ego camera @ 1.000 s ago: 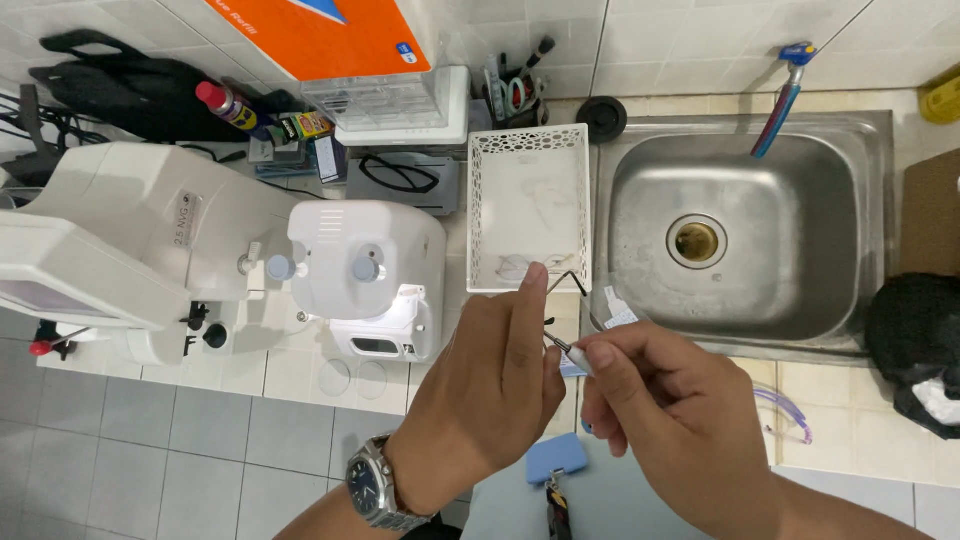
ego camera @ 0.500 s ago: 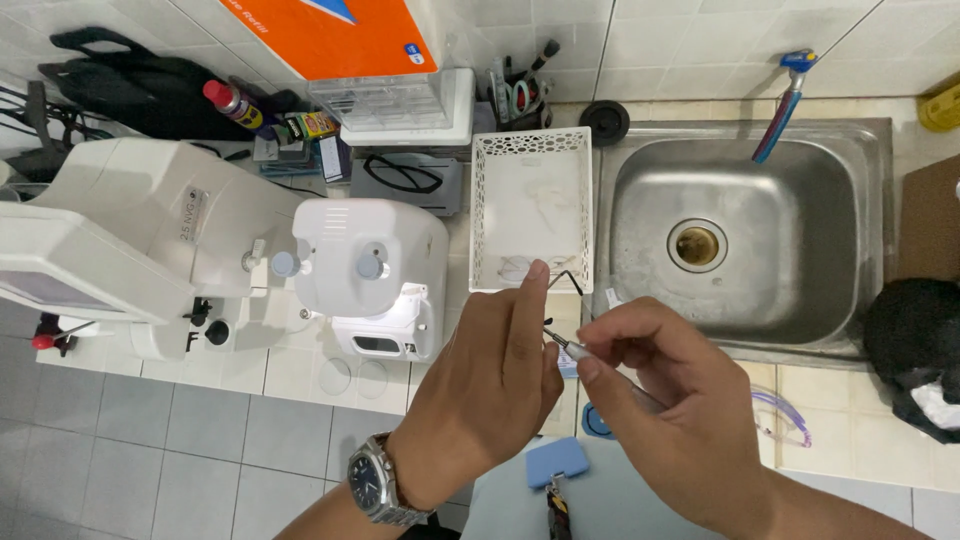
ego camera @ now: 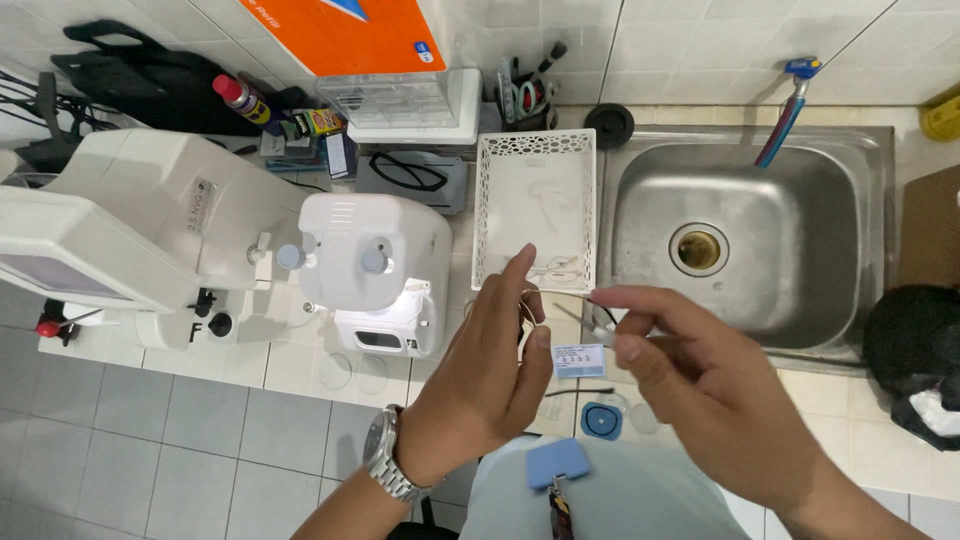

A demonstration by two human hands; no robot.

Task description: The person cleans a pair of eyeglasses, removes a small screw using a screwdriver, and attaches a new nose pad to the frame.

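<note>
Two hands meet over the table's front edge, pinching something thin between the sink and a white machine.

Largest first: the steel sink (ego camera: 745,235) sits at the table's right end, drain open; a dropped piece could slide in, I judge; the white machine (ego camera: 375,270) stands near the front edge, left of a white perforated tray (ego camera: 535,150) that holds thin wire-like bits; the left hand (ego camera: 490,375), watch on the wrist, has fingers closed on a fine wire frame (ego camera: 527,305); the right hand (ego camera: 690,375) pinches a slender tool (ego camera: 575,318) against it; a slip could bend the frame or send it off the edge; what the small part is, I cannot tell.
</note>
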